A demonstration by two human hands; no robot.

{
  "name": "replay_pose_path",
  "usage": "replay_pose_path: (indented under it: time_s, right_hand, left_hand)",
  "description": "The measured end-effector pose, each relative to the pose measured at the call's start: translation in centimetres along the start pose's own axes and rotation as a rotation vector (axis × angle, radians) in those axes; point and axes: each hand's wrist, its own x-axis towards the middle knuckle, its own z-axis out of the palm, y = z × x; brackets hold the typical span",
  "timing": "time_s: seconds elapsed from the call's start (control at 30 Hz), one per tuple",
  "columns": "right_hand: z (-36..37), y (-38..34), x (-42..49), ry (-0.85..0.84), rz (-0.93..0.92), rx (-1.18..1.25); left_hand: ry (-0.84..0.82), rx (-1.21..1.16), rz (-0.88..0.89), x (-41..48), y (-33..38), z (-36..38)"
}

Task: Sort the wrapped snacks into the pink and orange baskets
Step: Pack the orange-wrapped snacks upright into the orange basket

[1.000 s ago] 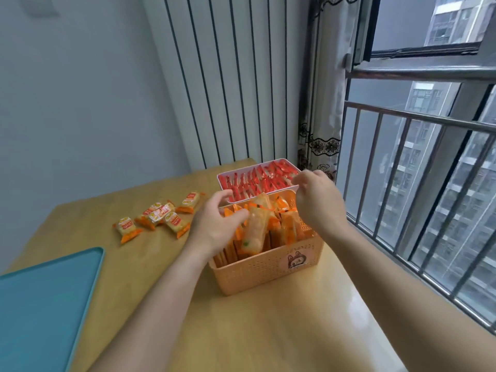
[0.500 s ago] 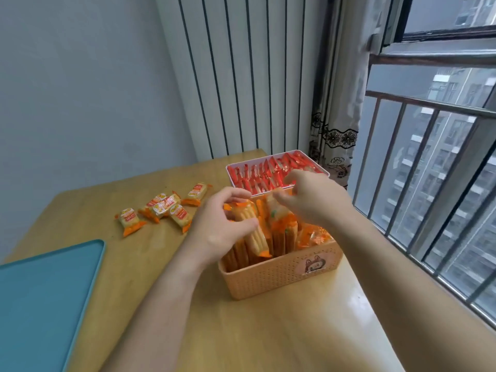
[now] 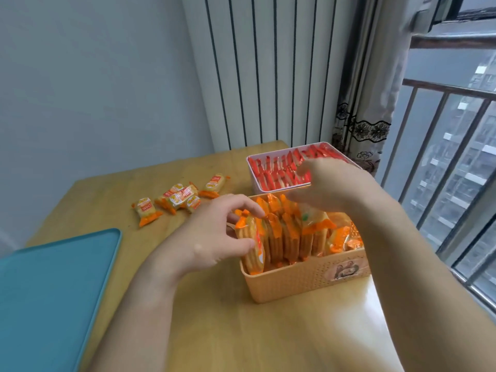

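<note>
The orange basket [image 3: 295, 283] stands mid-table, packed with upright orange-wrapped snacks [image 3: 290, 234]. My left hand [image 3: 214, 237] grips the leftmost snack in the row [image 3: 255, 245], thumb on its near face and fingers over its top. My right hand [image 3: 330, 186] hovers over the basket's far side with fingers spread and nothing in it. Behind stands the pink basket [image 3: 253, 178], full of red-wrapped snacks [image 3: 279, 170]. Several loose orange-wrapped snacks [image 3: 177, 198] lie on the table to the left.
A teal tray [image 3: 53, 288] lies at the table's near left. The wooden table [image 3: 241, 331] meets a striped radiator wall behind and a curtain and barred window on the right.
My right hand has lifted off the snacks and opened over the basket's back. My left hand has shifted onto the leftmost snack. The view has tilted down and nearer.
</note>
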Motion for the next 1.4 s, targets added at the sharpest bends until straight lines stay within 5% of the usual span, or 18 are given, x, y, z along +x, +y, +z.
replay_pose_path:
  time_s: [0.1, 0.3, 0.47, 0.63, 0.93, 1.13, 1.27, 1.4]
  right_hand:
    - [1.3, 0.5, 0.2, -0.109, 0.076, -0.019]
    - [1.1, 0.4, 0.0, -0.057, 0.06, 0.149]
    - [-0.9, -1.7, -1.6, -0.107, -0.09, 0.485]
    - [0.0, -2.9, -3.1, -0.137, -0.107, 0.337]
    - [3.7, -5.8, -5.7, 0.056, -0.057, 0.145]
    - [3.8, -5.3, -6.0, -0.118, -0.074, 0.085]
    - [2.8, -3.6, -6.1, -0.23, -0.108, 0.176]
    - [-0.9, 0.3, -5.9, -0.066, -0.134, 0.229]
  left_hand:
    - [-0.034, 0.127, 0.008, -0.1, 0.3, 0.3]
    - [-0.152, 0.424, 0.018, 0.4, 0.3, 1.2]
    - [-0.217, 0.317, -0.016, 0.5, 0.1, 0.6]
    - [-0.154, 0.347, -0.001, 0.9, -0.4, 0.7]
    - [-0.064, 0.253, -0.023, 0.8, -0.3, 1.2]
    - [-0.11, 0.136, -0.046, 0.6, 0.3, 1.7]
    - [-0.077, 0.303, 0.014, 0.8, -0.1, 2.2]
    - [-0.072, 0.458, 0.007, 0.8, 0.2, 2.5]
